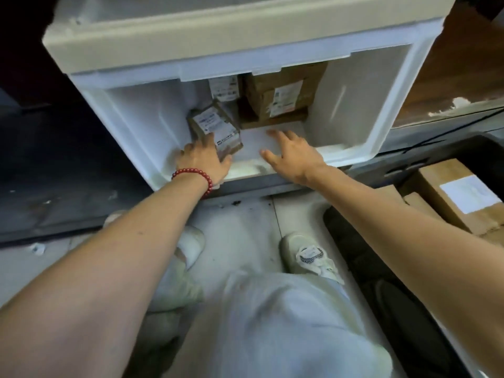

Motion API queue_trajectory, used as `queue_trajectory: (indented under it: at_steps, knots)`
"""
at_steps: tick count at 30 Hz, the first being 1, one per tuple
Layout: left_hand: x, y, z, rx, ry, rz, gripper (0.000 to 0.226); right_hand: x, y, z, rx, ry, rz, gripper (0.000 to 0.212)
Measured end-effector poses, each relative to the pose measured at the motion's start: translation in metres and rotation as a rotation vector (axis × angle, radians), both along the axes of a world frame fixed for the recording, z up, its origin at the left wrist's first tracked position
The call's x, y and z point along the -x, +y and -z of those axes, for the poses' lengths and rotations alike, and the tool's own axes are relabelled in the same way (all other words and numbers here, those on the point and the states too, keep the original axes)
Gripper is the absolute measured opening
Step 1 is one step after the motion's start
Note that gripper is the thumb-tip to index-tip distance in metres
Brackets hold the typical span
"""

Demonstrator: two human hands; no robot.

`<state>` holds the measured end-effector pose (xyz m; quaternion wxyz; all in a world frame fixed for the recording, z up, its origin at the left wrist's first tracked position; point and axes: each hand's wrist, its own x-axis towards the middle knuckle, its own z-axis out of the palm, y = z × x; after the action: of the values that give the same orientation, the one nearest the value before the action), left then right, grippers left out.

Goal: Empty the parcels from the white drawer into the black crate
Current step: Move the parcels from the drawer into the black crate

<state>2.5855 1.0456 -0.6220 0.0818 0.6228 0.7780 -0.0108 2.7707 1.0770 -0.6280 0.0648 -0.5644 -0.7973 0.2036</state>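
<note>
I found my left hand gripping a small parcel in the white drawer, with two more parcels behind it. My right hand lay spread, holding nothing. The black crate held boxes.

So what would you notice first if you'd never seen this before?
Two bare arms reach into the big white drawer in the middle. The left hand, with a red bead bracelet on its wrist, grips a small parcel at the front, and the right hand is open beside it. Behind them a brown box sits at the drawer's back, and more cardboard boxes lie in the black crate on the right.
</note>
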Motion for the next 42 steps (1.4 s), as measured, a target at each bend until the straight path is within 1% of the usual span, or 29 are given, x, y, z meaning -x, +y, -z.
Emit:
queue_trajectory:
  at_steps: [5, 7, 10, 13, 15, 17, 18, 20, 24, 27, 28, 30, 32, 34, 36, 38, 40, 42]
  knots:
    - [0.011, 0.038, 0.037, 0.051, 0.059, -0.013, 0.062, 0.023, 0.056, 0.031, 0.077, -0.107, -0.096, 0.059]
    - [0.017, 0.056, 0.045, 0.044, 0.033, -0.066, 0.066, 0.038, 0.076, 0.043, 0.068, -0.092, -0.106, 0.059]
    - [0.034, 0.081, 0.059, 0.038, -0.033, -0.086, 0.069, 0.06, 0.1, 0.055, 0.09, -0.009, -0.098, 0.059]
    - [0.049, 0.091, 0.074, 0.029, -0.148, -0.119, 0.069, 0.08, 0.117, 0.066, 0.209, 0.017, -0.1, 0.067]
    - [0.049, 0.092, 0.079, 0.01, -0.245, -0.123, 0.064, 0.09, 0.121, 0.069, 0.284, 0.087, -0.056, 0.065]
    - [0.044, 0.092, 0.078, -0.051, -0.412, -0.189, 0.056, 0.095, 0.122, 0.073, 0.335, 0.199, 0.037, 0.059]
    - [0.041, 0.092, 0.074, -0.079, -0.472, -0.228, 0.052, 0.097, 0.121, 0.074, 0.35, 0.241, 0.068, 0.059]
    - [0.039, 0.092, 0.067, -0.103, -0.533, -0.233, 0.05, 0.099, 0.117, 0.075, 0.372, 0.329, 0.09, 0.065]
    - [0.036, 0.092, 0.034, -0.154, -0.644, -0.268, 0.069, 0.094, 0.098, 0.058, 0.372, 0.514, 0.077, 0.073]
    - [0.029, 0.082, 0.01, -0.204, -0.692, -0.303, 0.072, 0.086, 0.077, 0.039, 0.377, 0.642, 0.142, 0.075]
    - [0.026, 0.077, 0.002, -0.23, -0.726, -0.325, 0.074, 0.083, 0.068, 0.031, 0.41, 0.687, 0.163, 0.073]
    - [0.017, 0.063, -0.014, -0.276, -0.821, -0.346, 0.078, 0.073, 0.049, 0.016, 0.473, 0.77, 0.184, 0.062]
    - [0.004, 0.046, -0.027, -0.287, -0.883, -0.341, 0.085, 0.061, 0.026, 0.001, 0.47, 0.82, 0.197, 0.052]
    - [-0.01, 0.024, -0.037, -0.311, -0.926, -0.357, 0.089, 0.047, 0.002, -0.014, 0.453, 0.864, 0.216, 0.047]
    - [-0.022, 0.002, -0.043, -0.38, -0.972, -0.394, 0.078, 0.034, -0.021, -0.023, 0.425, 0.931, 0.257, 0.04]
    - [-0.028, -0.019, -0.047, -0.435, -1.07, -0.459, 0.056, 0.023, -0.047, -0.03, 0.406, 1.019, 0.296, 0.028]
    - [-0.032, -0.038, -0.051, -0.392, -1.184, -0.511, 0.041, 0.011, -0.074, -0.035, 0.434, 1.089, 0.332, 0.021]
    - [-0.039, -0.057, -0.059, -0.308, -1.248, -0.511, 0.039, 0.0, -0.1, -0.04, 0.475, 1.16, 0.39, 0.02]
